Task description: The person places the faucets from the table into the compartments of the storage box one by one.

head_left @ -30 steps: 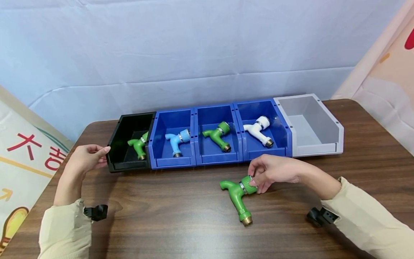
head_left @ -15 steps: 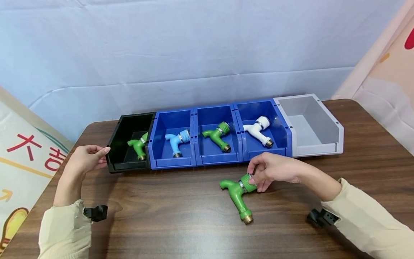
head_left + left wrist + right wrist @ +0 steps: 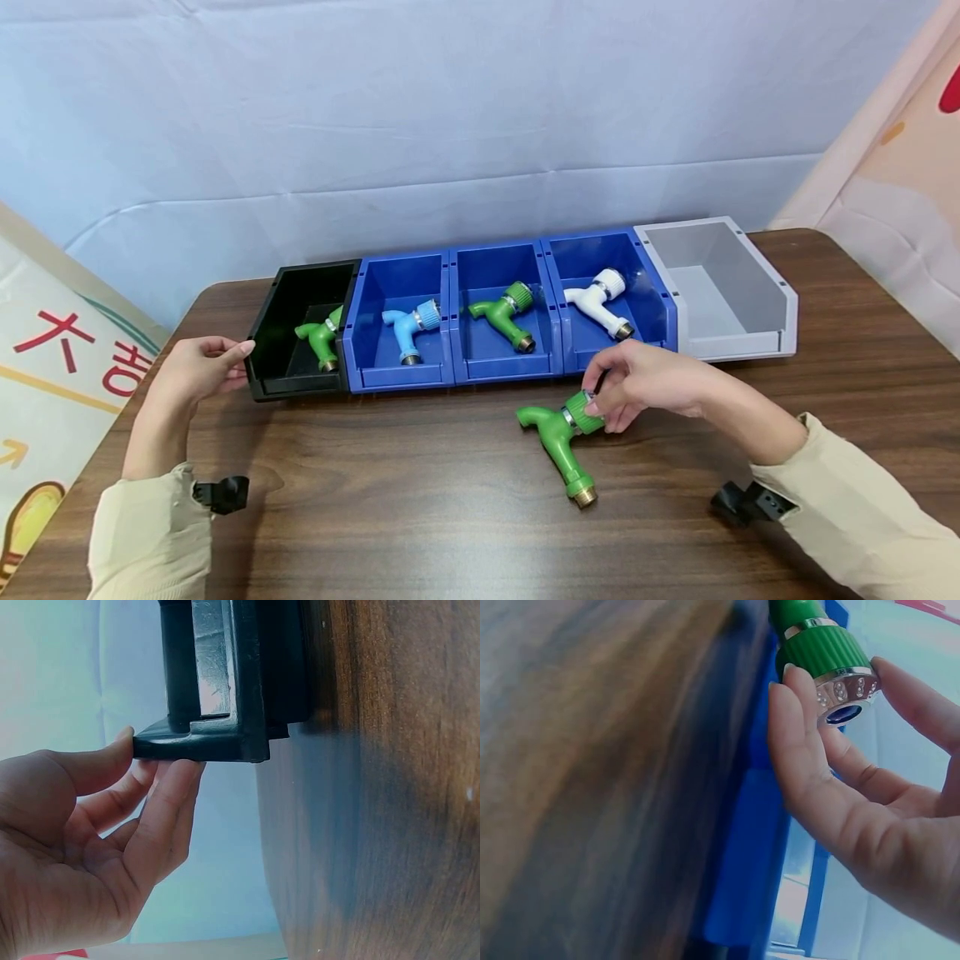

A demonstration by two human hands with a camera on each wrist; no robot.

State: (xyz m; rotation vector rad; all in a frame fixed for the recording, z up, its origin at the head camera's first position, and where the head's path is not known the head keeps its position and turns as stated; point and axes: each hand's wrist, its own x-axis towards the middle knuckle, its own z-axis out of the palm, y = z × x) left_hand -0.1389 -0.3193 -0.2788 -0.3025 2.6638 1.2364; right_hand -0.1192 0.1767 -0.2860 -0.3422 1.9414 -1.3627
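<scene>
My right hand [image 3: 648, 383] pinches a green faucet [image 3: 558, 442] by its ribbed knob, in front of the blue bins. Its spout points left and its brass threaded end [image 3: 585, 497] points toward me. In the right wrist view, thumb and fingers hold the green knob [image 3: 829, 652] near its silver cap. At the far left, my left hand [image 3: 198, 367] holds the front left edge of a black bin [image 3: 300, 385]. The left wrist view has the thumb at the rim and the fingers against the bin's outer wall [image 3: 217, 750]. Another green faucet [image 3: 321, 340] lies inside that bin.
Three blue bins [image 3: 401, 379] adjoin the black one in a row. From left to right they hold a light blue faucet [image 3: 408, 329], a green faucet [image 3: 506, 317] and a white faucet [image 3: 597, 302]. A grey bin [image 3: 731, 346] ends the row on the wooden table [image 3: 375, 500].
My right hand has moved slightly away from me and to the right, carrying the green faucet with it. The left hand and the bins stay as they were.
</scene>
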